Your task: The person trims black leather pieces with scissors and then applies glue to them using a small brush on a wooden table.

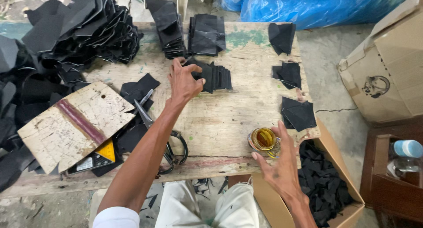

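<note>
The left hand (184, 82) reaches across the wooden table (238, 118) and its fingers close on the near end of a small stack of black cut pieces (214, 76), thumb on one side and fingertips on top. The right hand (280, 164) hovers with fingers spread and loose, holding nothing, its fingertips just beside a small glass jar (264, 140) of amber liquid near the table's front edge. Large scissors (165, 137) lie beside the left forearm, next to a worn board (72, 124) (scarred with cut marks). More black stacks sit along the far and right edges, and a big heap (79, 30) fills the left. A cardboard box (326, 188) of black scraps stands below the right hand.
</note>
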